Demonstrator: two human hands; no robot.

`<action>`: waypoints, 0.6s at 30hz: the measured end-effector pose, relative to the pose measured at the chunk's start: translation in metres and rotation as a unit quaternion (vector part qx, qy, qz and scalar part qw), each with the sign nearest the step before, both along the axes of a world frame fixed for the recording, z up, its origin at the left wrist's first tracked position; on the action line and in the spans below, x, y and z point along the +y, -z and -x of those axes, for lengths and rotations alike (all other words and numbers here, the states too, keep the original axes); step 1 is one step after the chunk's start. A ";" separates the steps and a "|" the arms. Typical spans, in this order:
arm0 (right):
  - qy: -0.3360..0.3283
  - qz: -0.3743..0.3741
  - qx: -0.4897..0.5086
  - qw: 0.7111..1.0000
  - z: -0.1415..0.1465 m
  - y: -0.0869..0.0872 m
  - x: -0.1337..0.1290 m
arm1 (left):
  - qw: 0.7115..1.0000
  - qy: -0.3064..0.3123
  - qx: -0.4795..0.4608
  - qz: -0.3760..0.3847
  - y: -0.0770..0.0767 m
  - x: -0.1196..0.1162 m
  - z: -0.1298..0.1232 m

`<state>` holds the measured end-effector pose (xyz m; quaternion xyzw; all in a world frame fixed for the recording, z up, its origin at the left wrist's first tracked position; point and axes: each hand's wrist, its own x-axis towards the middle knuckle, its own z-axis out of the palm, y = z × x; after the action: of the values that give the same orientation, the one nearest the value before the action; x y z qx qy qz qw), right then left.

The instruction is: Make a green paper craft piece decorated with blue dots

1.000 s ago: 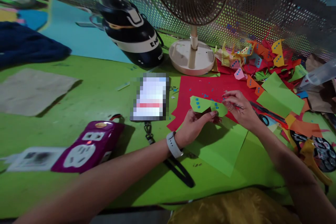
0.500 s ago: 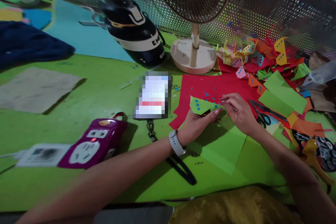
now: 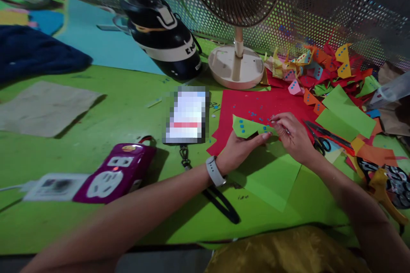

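Note:
A folded piece of green paper (image 3: 245, 127) with small blue pieces stuck on it is held in my left hand (image 3: 238, 149), thumb on its near edge. My right hand (image 3: 293, 136) is pinched closed at the paper's right end; whatever sits between its fingertips is too small to make out. Beneath lies a sheet of red paper (image 3: 243, 102) scattered with tiny blue bits. Under my hands rests a larger green sheet (image 3: 272, 183). Black-handled scissors (image 3: 322, 144) lie just right of my right hand.
Folded, dotted paper pieces (image 3: 315, 68) heap up at the back right beside a fan (image 3: 237, 68). A phone (image 3: 185, 115) with a strap lies left of my hands. Farther left are a purple power strip (image 3: 112, 172) and a large dark bottle (image 3: 166, 47).
Almost nothing differs. Both hands keep their hold and place at the green paper; the view has shifted very slightly.

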<state>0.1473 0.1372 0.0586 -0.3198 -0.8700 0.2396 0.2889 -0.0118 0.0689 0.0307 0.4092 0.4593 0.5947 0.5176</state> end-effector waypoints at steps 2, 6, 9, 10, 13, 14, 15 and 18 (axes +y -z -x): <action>-0.002 0.006 0.005 1.000 -0.001 -0.002 0.001 | 1.000 0.017 -0.012 -0.009 -0.002 0.000 0.000; 0.000 0.012 0.006 1.000 -0.003 -0.007 0.004 | 0.999 0.044 -0.015 0.003 -0.002 -0.001 0.002; 0.008 0.002 0.016 1.000 -0.006 -0.009 0.009 | 0.999 0.044 -0.014 0.023 0.002 -0.002 0.003; 0.009 -0.005 0.020 1.000 -0.007 -0.009 0.011 | 0.999 0.042 -0.020 0.027 0.003 -0.002 0.003; 0.002 -0.018 0.018 1.000 -0.010 -0.007 0.017 | 0.998 0.044 -0.038 0.030 0.006 -0.002 0.002; 0.000 -0.020 0.017 1.000 -0.011 -0.006 0.019 | 0.998 0.048 -0.037 0.031 0.006 -0.002 0.002; 0.000 -0.022 0.019 1.000 -0.012 -0.006 0.021 | 0.998 0.050 -0.035 0.032 0.006 -0.002 0.002; 0.010 -0.046 0.039 0.998 -0.015 -0.008 0.030 | 0.997 0.062 -0.026 0.033 0.007 -0.002 0.002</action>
<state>0.1622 0.1672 0.0665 -0.3053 -0.8648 0.2090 0.3393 -0.0133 0.0673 0.0237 0.4040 0.4384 0.5564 0.5788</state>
